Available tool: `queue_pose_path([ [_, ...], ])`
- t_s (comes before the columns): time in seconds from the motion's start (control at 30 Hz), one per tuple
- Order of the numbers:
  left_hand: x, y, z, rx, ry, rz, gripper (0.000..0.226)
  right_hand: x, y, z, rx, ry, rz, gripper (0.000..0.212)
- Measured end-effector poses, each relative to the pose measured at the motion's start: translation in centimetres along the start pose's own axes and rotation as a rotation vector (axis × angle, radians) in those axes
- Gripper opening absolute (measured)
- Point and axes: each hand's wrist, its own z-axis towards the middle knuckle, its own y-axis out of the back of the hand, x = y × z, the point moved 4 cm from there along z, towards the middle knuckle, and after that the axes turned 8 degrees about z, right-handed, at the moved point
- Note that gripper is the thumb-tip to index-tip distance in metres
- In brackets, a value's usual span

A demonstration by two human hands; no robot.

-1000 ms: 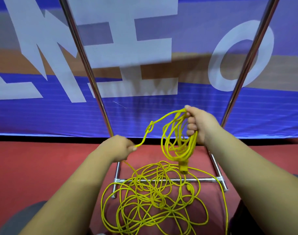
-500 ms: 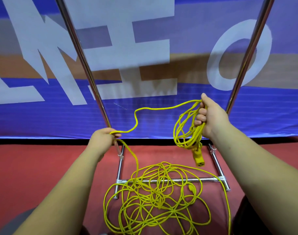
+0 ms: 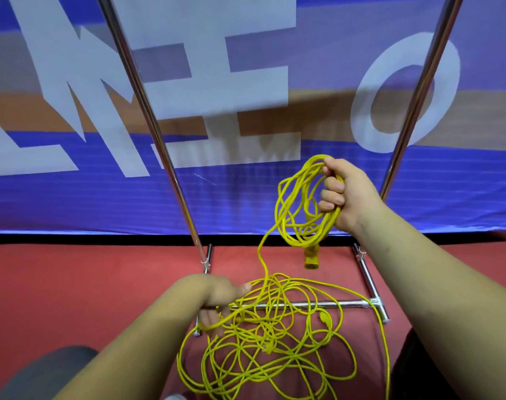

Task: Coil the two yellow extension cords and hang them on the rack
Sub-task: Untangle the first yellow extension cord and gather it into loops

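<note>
My right hand (image 3: 345, 194) is raised and closed around a bundle of yellow cord loops (image 3: 296, 215), with a yellow plug end (image 3: 311, 256) dangling below the bundle. One strand runs down from the loops to a tangled heap of yellow cord (image 3: 274, 342) on the red floor. My left hand (image 3: 217, 298) is low at the heap's left edge, its fingers closed on a strand there. The chrome rack (image 3: 303, 305) stands over the heap; its two uprights rise on either side of my hands and its top is out of view.
A blue banner (image 3: 101, 183) with large white letters hangs behind the rack. Red carpet (image 3: 73, 284) covers the floor. The rack's left upright (image 3: 159, 140) and right upright (image 3: 413, 111) slant upward. My knees show at the bottom corners.
My left hand has dropped from chest height to the heap on the floor and gripped a strand. My right hand added another loop to its bundle and stays raised.
</note>
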Motion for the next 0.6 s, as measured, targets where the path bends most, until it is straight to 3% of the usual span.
queue_pose_path([
  [0.07, 0.0, -2.0, 0.1, 0.2, 0.011, -0.192, 0.1, 0.1, -0.2, -0.3, 0.027, 0.0, 0.002, 0.03],
  [0.13, -0.9, -3.2, -0.1, 0.231, -0.06, -0.286, 0.111, 0.1, -0.5, -0.5, 0.055, -0.013, -0.012, 0.03],
  [0.3, -4.0, -3.6, 2.2, -0.139, -0.275, -0.425, 0.124, 0.1, -2.2, -1.4, 0.202, -0.099, -0.084, 0.031],
  [0.37, -5.2, -3.2, 3.0, -0.243, -0.433, -0.467, 0.112, -0.1, -2.8, -1.7, 0.261, -0.141, -0.109, 0.031],
  [0.43, -6.3, -2.4, 3.1, -0.331, -0.551, -0.548, 0.085, -0.3, -2.9, -1.9, 0.293, -0.174, -0.128, 0.03],
  [0.53, -7.4, -1.2, 2.4, -0.422, -0.608, -0.702, 0.043, -0.1, -2.9, -2.1, 0.33, -0.209, -0.146, 0.03],
  [0.6, -7.6, 0.0, 2.0, -0.481, -0.646, -0.836, 0.033, 0.4, -2.7, -2.1, 0.357, -0.225, -0.164, 0.03],
])
